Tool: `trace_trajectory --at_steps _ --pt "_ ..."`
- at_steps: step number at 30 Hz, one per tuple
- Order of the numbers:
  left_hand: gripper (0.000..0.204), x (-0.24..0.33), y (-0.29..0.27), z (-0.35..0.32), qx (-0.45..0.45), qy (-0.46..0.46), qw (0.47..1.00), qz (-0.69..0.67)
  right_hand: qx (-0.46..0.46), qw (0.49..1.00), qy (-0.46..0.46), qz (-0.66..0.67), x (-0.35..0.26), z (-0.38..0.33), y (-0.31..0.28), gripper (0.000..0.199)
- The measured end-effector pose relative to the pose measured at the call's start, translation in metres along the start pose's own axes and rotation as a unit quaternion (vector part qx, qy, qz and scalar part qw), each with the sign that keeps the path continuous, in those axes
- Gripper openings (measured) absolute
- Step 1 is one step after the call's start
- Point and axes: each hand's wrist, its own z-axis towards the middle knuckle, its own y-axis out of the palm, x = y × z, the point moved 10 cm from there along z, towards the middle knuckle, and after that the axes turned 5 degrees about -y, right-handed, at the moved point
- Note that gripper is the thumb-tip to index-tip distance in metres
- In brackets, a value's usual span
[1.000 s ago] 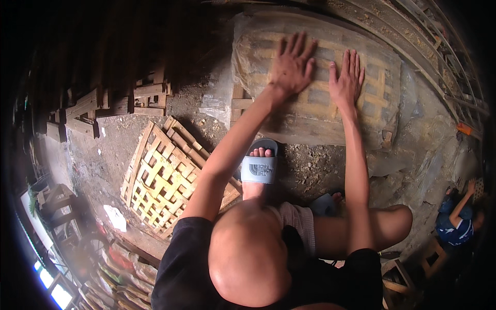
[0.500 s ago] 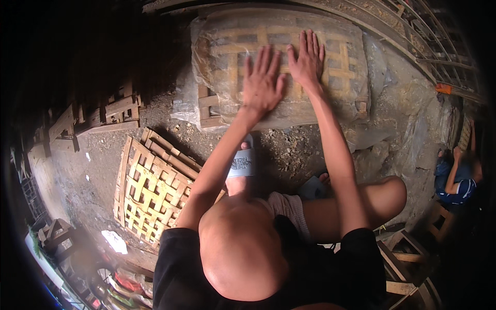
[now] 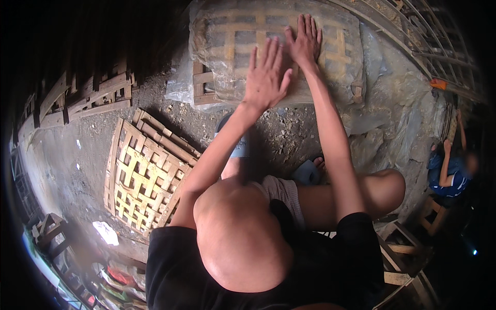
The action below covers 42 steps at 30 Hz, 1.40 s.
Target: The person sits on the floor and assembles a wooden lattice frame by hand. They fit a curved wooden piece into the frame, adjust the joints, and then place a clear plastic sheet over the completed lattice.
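A woven bamboo lattice panel [image 3: 338, 59] lies at the far middle under a cloudy, wrinkled plastic sheet [image 3: 178, 85]. My left hand [image 3: 263, 77] is over the sheet's near middle, fingers spread. I cannot tell whether its palm presses on the plastic. Farther forward, my right hand [image 3: 306, 45] rests on the sheet with fingers stretched out. Neither hand holds anything. At the sheet's near left, the corner of a wooden frame [image 3: 199, 85] sticks out from underneath.
Woven slatted panels [image 3: 147, 178] lie stacked on the ground to my left. Wooden frames [image 3: 98, 98] stand farther left. A long bamboo rack [image 3: 439, 57] runs along the far right. Another person [image 3: 450, 175] sits at the right beside similar panels. Wooden pieces [image 3: 405, 258] lie behind right.
The view has tilted, so the covered panel sits higher in the picture. My left hand has drawn slightly nearer over the sheet. My right hand stays at about the same place on it.
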Motion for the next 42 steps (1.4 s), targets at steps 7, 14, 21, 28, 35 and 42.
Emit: trace_trajectory --at_steps 7,14,21,28,35,42 --pt "0.061 -0.131 -0.031 -0.052 -0.017 -0.169 0.979 0.116 -0.017 1.000 0.013 0.005 0.016 -0.007 0.003 0.073" --pt "0.074 -0.099 -0.081 -0.038 0.081 -0.139 0.983 0.086 -0.005 1.000 -0.010 -0.022 0.016 -0.006 -0.001 0.067" --pt "0.056 -0.015 0.016 -0.064 -0.120 0.091 0.983 0.107 -0.061 0.996 0.053 -0.037 0.010 -0.010 0.005 0.069" --pt "0.059 -0.201 -0.108 -0.143 -0.051 -0.113 0.964 0.233 -0.061 0.996 0.053 -0.024 0.009 -0.006 -0.003 0.069" --pt "0.068 -0.072 -0.044 -0.029 0.029 0.015 0.999 0.005 -0.014 0.996 0.020 -0.090 0.001 0.000 -0.015 0.064" --pt "0.071 -0.082 0.011 0.003 0.051 -0.040 0.997 0.033 -0.053 0.994 0.045 0.090 -0.069 -0.045 -0.039 0.066"
